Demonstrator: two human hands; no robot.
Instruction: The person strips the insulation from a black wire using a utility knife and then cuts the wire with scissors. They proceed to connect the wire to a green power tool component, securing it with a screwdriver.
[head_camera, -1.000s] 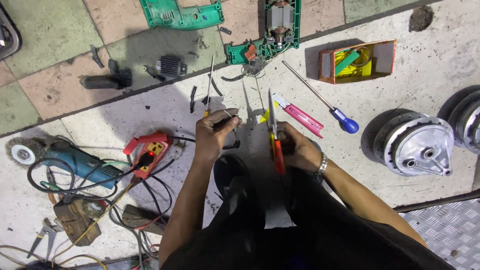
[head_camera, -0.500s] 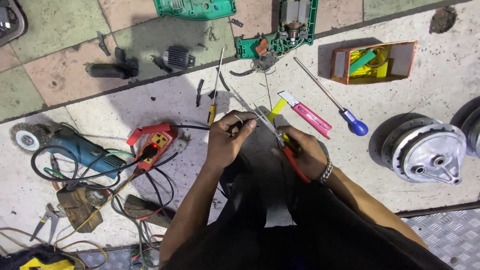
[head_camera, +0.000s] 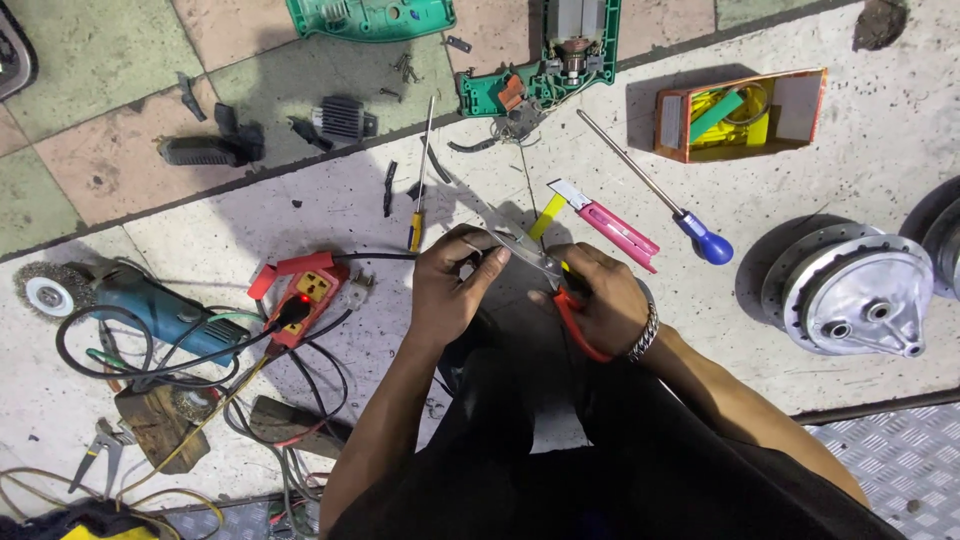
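Gripping red-handled steel scissors (head_camera: 560, 290), right hand (head_camera: 600, 300) is closed around the handle loops, blades angled up-left toward left hand (head_camera: 447, 290). Left hand's fingers are pinched narrow on something small at the blade tips; too small to identify, possibly a thin wire. Judgement: a clean cut wants the piece held taut and seated deep between the blades, fingertips clear of the edges. Work sits low over the pale, stained concrete floor (head_camera: 800, 200), just above the person's knees. Nearby: pink plastic utility knife (head_camera: 612, 222), blue-handled screwdriver with long steel shaft (head_camera: 655, 190), red power strip with yellow socket (head_camera: 305, 292), ribbed grey metal hub (head_camera: 855, 295), opened green plastic tool casing (head_camera: 545, 60)
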